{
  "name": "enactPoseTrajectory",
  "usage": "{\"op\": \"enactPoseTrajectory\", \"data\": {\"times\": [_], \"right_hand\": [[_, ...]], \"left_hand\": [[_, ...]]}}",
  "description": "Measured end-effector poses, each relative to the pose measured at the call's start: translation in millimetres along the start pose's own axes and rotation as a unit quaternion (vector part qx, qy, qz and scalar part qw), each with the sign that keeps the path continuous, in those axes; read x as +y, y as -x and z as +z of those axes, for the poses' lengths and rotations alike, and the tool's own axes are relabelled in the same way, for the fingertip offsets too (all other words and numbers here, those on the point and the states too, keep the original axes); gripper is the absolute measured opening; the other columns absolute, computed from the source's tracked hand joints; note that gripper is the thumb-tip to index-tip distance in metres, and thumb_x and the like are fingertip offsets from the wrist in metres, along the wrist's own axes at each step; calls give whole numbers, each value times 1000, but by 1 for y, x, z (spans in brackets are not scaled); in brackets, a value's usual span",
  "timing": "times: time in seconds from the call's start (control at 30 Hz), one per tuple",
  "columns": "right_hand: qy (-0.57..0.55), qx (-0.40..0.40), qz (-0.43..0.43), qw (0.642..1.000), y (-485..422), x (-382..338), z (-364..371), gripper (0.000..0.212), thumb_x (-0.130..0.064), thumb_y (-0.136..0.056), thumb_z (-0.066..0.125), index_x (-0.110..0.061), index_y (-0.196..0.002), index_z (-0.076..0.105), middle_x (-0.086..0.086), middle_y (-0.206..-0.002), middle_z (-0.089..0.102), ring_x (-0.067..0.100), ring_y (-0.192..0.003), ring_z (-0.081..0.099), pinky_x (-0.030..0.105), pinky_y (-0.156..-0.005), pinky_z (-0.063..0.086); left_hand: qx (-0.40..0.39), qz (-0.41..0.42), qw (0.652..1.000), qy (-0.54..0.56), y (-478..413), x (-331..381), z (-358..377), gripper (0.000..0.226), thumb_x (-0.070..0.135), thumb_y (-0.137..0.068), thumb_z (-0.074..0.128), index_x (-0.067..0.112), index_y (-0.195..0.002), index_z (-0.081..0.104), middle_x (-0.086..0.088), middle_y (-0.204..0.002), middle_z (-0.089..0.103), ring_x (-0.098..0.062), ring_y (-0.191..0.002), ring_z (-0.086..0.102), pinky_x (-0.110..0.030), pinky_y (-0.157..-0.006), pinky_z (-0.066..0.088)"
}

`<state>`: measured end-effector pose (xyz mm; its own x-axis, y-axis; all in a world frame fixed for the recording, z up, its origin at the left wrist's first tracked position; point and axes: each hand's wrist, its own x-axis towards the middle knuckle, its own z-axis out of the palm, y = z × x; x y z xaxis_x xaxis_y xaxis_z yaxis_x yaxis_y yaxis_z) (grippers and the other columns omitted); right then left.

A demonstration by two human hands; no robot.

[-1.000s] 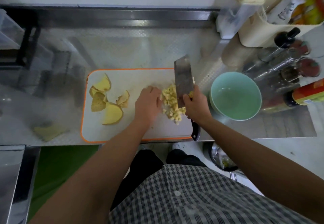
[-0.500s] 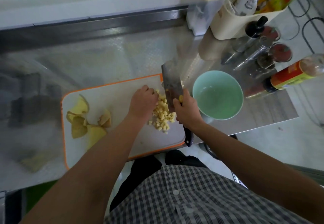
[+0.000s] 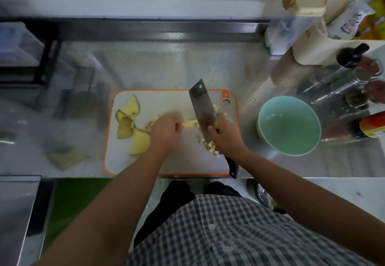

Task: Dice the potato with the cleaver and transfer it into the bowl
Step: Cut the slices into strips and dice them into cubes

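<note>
Right hand (image 3: 226, 138): fingers wrapped round the cleaver (image 3: 203, 103) where handle meets blade.
Cleaver: flat rectangular steel blade reaching away from the right hand over the board; its black handle end juts out behind the wrist.
Left hand (image 3: 165, 133): fingers curled, pinching a pale potato strip (image 3: 189, 123) just left of the blade.
Diced potato (image 3: 209, 148): small yellow cubes heaped between the two hands, with a few beyond the blade.
Peels (image 3: 133, 130): thin curled skins, left of the left hand.
Cutting board (image 3: 187, 161): white, round-cornered and orange-rimmed, under both hands.
Bowl (image 3: 289, 132): round, pale green, right of the right hand; plain glazed interior showing.
Table (image 3: 166, 63): embossed steel sheet.
</note>
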<state>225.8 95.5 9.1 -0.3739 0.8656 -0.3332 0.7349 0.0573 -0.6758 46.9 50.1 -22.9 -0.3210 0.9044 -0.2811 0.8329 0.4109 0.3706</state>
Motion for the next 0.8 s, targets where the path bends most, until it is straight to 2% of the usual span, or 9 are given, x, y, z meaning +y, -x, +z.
{"op": "enactPoseTrajectory", "data": {"times": [0.1, 0.17, 0.23, 0.3, 0.37, 0.4, 0.5, 0.7, 0.8], "right_hand": [[8, -45, -34, 998, 7, -6, 11, 16, -12, -95, 45, -5, -109, 46, 4, -65, 51, 21, -48, 50, 41, -47, 47], [27, -80, -51, 995, 11, -9, 15, 10, -12, -96, 45, -7, -105, 45, 5, -67, 53, 20, -47, 52, 33, -43, 46], [35, -111, -64, 991, 14, -12, 18, 9, -14, -96, 45, -9, -103, 43, 0, -64, 52, 15, -44, 51, 22, -36, 39], [33, -128, -63, 989, 16, -14, 19, 8, -16, -97, 46, -11, -102, 41, -2, -62, 51, 14, -42, 51, 17, -32, 36], [24, -121, -33, 992, 13, -11, 16, 8, -13, -96, 44, -14, -104, 41, 2, -64, 53, 18, -42, 52, 20, -31, 39], [19, -105, -13, 994, 10, -9, 14, 9, -12, -95, 43, -13, -104, 42, 7, -67, 55, 21, -44, 53, 25, -33, 42], [49, -44, 8, 998, 3, -1, 8, 8, -11, -93, 45, -5, -99, 45, 18, -75, 60, 24, -49, 52, 36, -46, 48], [39, -49, -40, 997, 9, -5, 15, 12, -10, -94, 44, -4, -104, 46, 14, -68, 55, 27, -49, 51, 41, -46, 46], [74, -54, -66, 994, 13, -4, 21, 14, -9, -94, 46, -1, -107, 46, 4, -62, 47, 20, -50, 45, 32, -43, 34]], "left_hand": [[28, -22, 999, -10, 16, -12, 10, 19, 20, -86, 55, 20, -92, 73, -6, -91, 70, -27, -85, 62, -33, -67, 48], [46, -34, 998, -4, 23, -14, 15, 19, 22, -85, 55, 20, -90, 73, -6, -87, 69, -27, -83, 62, -33, -64, 49], [60, -31, 998, -10, 26, -14, 17, 20, 25, -86, 55, 23, -96, 72, -5, -89, 68, -26, -84, 62, -33, -65, 50], [64, -26, 997, -17, 27, -14, 17, 22, 25, -87, 54, 25, -100, 72, -5, -91, 68, -26, -86, 62, -34, -66, 51], [61, -20, 998, -28, 28, -17, 17, 23, 23, -86, 53, 25, -97, 73, -6, -88, 66, -25, -84, 60, -33, -62, 47], [59, -17, 998, -34, 30, -17, 17, 23, 23, -86, 52, 24, -95, 74, -6, -86, 65, -24, -83, 59, -31, -60, 44], [55, -15, 998, -32, 33, -15, 14, 21, 24, -88, 52, 22, -92, 73, -8, -85, 61, -25, -88, 54, -31, -59, 39], [35, -2, 999, -40, 41, -15, 12, 25, 33, -85, 59, 22, -105, 68, -5, -100, 56, -24, -100, 52, -35, -68, 46], [36, 25, 998, -38, 46, -15, 14, 32, 42, -84, 60, 21, -108, 66, -7, -104, 56, -24, -102, 52, -35, -68, 47]]}}
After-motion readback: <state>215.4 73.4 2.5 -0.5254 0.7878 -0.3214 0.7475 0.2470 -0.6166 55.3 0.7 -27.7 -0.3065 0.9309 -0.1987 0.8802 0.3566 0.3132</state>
